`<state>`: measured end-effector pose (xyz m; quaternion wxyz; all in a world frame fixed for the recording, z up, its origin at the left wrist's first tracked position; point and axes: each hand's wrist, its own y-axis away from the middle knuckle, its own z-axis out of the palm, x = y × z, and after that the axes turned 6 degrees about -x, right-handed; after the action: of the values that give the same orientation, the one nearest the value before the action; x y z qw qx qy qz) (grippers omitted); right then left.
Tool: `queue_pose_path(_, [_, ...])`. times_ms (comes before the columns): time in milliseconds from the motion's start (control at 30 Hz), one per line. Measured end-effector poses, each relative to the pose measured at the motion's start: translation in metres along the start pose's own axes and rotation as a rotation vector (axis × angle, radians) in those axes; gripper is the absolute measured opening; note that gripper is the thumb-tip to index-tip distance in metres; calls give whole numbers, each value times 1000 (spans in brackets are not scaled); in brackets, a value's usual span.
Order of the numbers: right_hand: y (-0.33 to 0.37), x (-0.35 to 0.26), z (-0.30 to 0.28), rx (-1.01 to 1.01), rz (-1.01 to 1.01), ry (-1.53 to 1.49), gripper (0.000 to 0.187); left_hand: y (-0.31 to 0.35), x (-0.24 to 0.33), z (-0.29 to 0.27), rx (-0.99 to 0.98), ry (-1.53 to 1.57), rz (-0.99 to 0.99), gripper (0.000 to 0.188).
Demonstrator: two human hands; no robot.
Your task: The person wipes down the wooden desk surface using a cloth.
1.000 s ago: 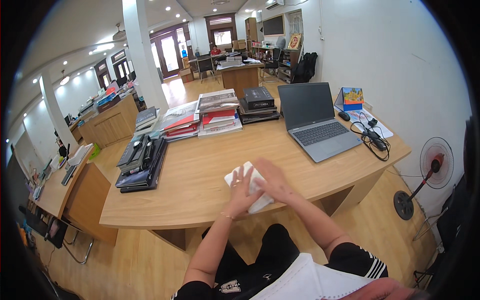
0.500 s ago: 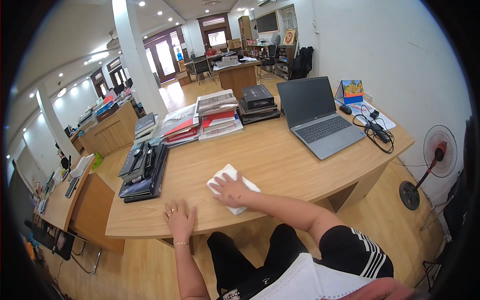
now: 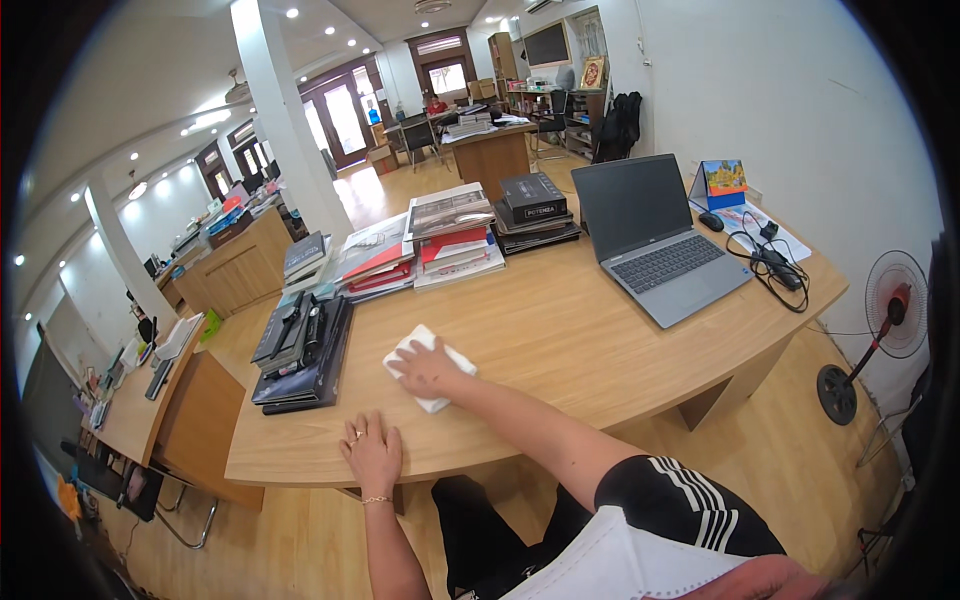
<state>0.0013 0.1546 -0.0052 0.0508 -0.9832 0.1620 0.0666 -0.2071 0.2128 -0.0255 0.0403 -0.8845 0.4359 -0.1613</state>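
Observation:
My right hand (image 3: 428,370) presses flat on a white cloth (image 3: 432,366) lying on the wooden desk (image 3: 560,330), left of its middle. The cloth sticks out past my fingers toward the far left and near right. My left hand (image 3: 373,453) rests palm down on the desk's near edge, fingers spread, holding nothing; it wears a ring and a thin bracelet. A stack of dark folders (image 3: 300,345) lies just left of the cloth.
An open grey laptop (image 3: 655,240) stands at the right, with a mouse, cables (image 3: 772,262) and a small desk calendar (image 3: 722,185) beyond it. Piles of books and magazines (image 3: 455,240) line the far edge. A floor fan (image 3: 880,330) stands on the right.
My right hand has slid the cloth leftward across the desk. My left hand left the cloth and settled on the near edge of the desk.

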Motion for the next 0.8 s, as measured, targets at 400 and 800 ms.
queue_pose_path(400, [106,215,-28,40,584,78,57,1,2,0,-5,-10,5,53])
queue_pose_path(800, [183,237,-32,121,773,145,60,1,3,4,28,-37,6,51])
